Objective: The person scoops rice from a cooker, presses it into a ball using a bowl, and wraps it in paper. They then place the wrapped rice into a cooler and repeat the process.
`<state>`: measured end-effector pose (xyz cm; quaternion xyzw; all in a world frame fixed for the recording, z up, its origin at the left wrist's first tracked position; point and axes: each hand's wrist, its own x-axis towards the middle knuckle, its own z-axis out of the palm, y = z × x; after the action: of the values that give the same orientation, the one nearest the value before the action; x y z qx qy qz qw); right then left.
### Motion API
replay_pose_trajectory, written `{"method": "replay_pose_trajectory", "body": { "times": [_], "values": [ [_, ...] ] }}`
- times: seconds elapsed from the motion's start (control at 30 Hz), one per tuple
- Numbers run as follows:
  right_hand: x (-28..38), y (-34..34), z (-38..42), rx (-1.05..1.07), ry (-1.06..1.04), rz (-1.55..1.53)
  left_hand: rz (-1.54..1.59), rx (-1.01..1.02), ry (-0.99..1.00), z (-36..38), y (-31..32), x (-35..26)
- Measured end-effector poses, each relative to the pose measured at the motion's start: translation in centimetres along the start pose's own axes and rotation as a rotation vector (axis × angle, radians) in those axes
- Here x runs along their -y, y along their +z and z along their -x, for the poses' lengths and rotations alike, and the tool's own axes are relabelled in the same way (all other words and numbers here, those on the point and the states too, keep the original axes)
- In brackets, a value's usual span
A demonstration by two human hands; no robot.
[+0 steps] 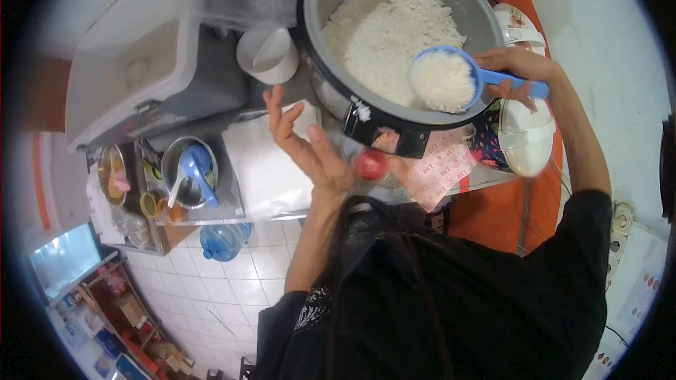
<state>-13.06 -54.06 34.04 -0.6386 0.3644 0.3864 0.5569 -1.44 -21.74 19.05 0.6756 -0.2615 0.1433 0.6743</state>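
A large rice cooker pot (320, 17) stands at the top centre, filled with white cooked rice (373, 42). My right hand (517, 67) grips the handle of a blue rice scoop (510, 83). The scoop's bowl is heaped with rice and sits over the pot's right front part. My left hand (306, 144) is raised below and left of the pot, fingers apart, holding nothing. Under and beside it lies a stack of white paper sheets (257, 162) on the metal counter.
A grey cool box (225, 63) and white bowls (267, 56) stand left of the pot. Farther left, a metal bowl (167, 172) holds a blue ladle (201, 176). Patterned pink paper (440, 172) and lidded containers (528, 137) sit right. A blue water bottle (224, 241) is on the floor.
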Motion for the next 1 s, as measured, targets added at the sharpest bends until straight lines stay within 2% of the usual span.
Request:
{"method": "replay_pose_trajectory", "body": {
  "times": [0.07,0.13,0.2,0.23,0.27,0.3,0.33,0.4,0.43,0.47,0.5,0.57,0.6,0.67,0.7,0.73,0.87,0.9,1.0],
  "values": [
    [-2.9,2.0,0.7,-0.079,-0.208,-0.431,-0.028,-0.027,-0.044,1.0,-3.7,1.2],
    [-2.8,7.0,2.0,0.005,-0.277,-0.686,-0.092,-0.064,-0.163,2.6,-8.3,3.4],
    [-3.4,13.1,1.3,-0.025,-0.291,-0.909,-0.215,-0.053,-0.281,4.6,-14.0,5.6],
    [-1.2,17.4,1.0,-0.09,-0.241,-1.03,-0.249,-0.08,-0.289,5.6,-16.8,6.7],
    [1.0,21.0,0.6,-0.166,-0.192,-1.149,-0.356,0.004,-0.32,6.7,-19.3,7.8],
    [0.2,22.8,-1.1,0.004,-0.267,-1.037,-0.457,0.096,-0.357,7.7,-21.3,8.5],
    [-1.1,24.4,-3.4,0.165,-0.343,-0.925,-0.47,0.082,-0.364,8.3,-22.7,9.0],
    [0.7,29.9,-7.5,-0.02,-0.513,-0.726,-0.467,0.278,-0.357,9.5,-24.5,9.9],
    [1.1,32.2,-10.5,-0.23,-0.463,-0.592,-0.471,0.265,-0.361,9.9,-24.9,10.7],
    [0.5,34.3,-14.6,-0.364,-0.651,-0.388,-0.529,0.39,-0.316,10.3,-25.1,11.6],
    [-0.7,35.9,-19.2,-0.607,-0.745,0.065,-0.587,0.518,-0.277,10.9,-25.2,12.3],
    [-2.1,38.8,-26.0,-0.696,-0.804,0.44,-0.615,0.558,-0.264,11.5,-24.3,13.8],
    [-2.2,39.7,-27.0,-0.69,-0.804,0.44,-0.629,0.617,-0.24,11.8,-23.7,14.3],
    [-1.7,40.8,-28.3,-0.602,-0.668,0.572,-0.689,0.649,-0.251,12.9,-22.9,15.7],
    [-1.5,41.3,-28.8,-0.713,-0.768,0.481,-0.743,0.681,-0.263,13.0,-22.4,16.0],
    [-1.7,41.3,-29.1,-0.709,-0.759,0.488,-0.738,0.681,-0.273,13.3,-22.1,16.2],
    [-1.1,38.9,-29.0,-0.582,-0.619,0.612,-0.778,0.704,-0.34,13.5,-21.8,16.0],
    [-0.9,38.2,-29.3,-0.661,-0.666,0.585,-0.777,0.703,-0.362,13.4,-21.6,16.1],
    [-2.0,40.7,-29.1,-0.639,-0.735,0.561,-0.791,0.654,-0.344,13.9,-21.5,16.8]
  ]
}}
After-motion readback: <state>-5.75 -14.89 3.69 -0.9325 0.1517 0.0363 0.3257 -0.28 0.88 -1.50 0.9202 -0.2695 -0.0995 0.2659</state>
